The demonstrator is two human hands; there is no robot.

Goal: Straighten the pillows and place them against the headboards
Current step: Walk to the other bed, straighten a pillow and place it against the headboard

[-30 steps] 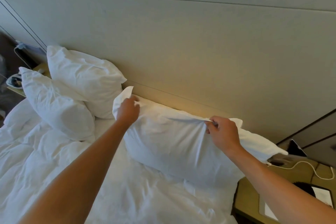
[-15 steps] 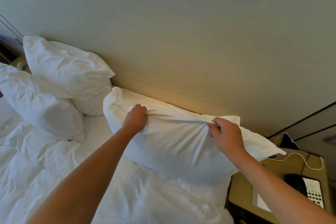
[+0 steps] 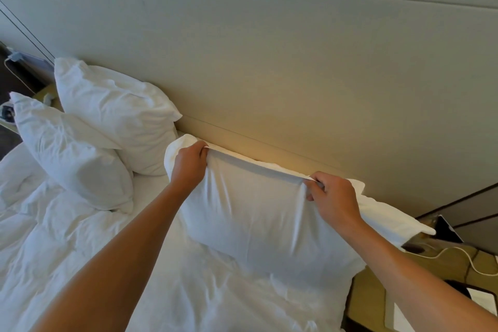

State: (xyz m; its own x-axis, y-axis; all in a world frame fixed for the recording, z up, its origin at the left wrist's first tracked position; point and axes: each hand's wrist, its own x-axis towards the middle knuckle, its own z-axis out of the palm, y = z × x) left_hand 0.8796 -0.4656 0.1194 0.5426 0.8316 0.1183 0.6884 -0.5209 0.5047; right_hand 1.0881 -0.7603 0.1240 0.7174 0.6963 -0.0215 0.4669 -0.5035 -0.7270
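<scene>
Gripping top edge of long white fabric pillow [image 3: 258, 213]: left hand [image 3: 190, 164] and right hand [image 3: 334, 199] both pinched on it.
Pillowcase full, fabric taut between fists (against beige padded headboard [image 3: 296, 89]).

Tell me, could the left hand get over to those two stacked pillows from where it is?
Probably yes: nothing lies between the left hand and the two stacked pillows just beside it, but it must first release the pillow it grips.

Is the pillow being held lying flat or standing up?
Lying flat: the pillow rests lengthwise on the bed, both hands pinching its top edge taut.
</scene>
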